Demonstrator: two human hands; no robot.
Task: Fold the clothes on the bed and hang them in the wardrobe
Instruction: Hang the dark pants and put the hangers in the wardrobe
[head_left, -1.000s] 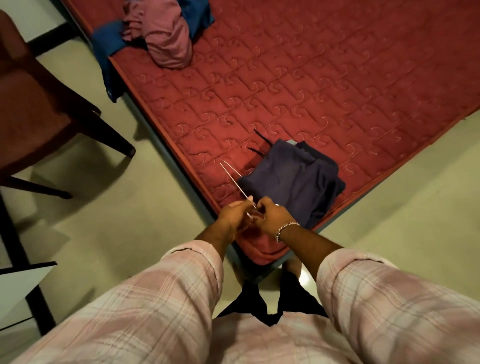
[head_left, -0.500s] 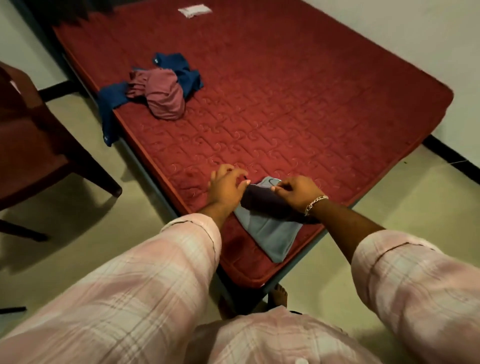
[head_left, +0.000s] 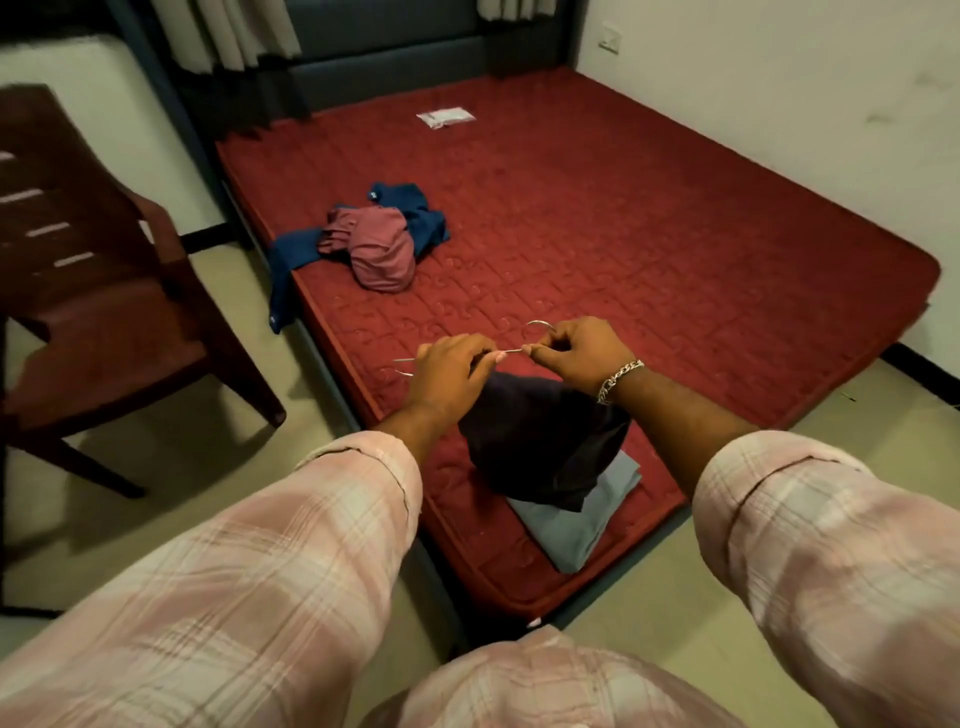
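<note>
The left hand pinches the thin wire hanger, and the right hand pinches it near the hook. A dark cloth hangs from it, over a folded grey cloth at the near corner of the bed. The cloth looks soft and light, so it may slip off the wire. Best to hold the hanger by the hook and keep it level. A pink and blue pile waits by the left edge.
</note>
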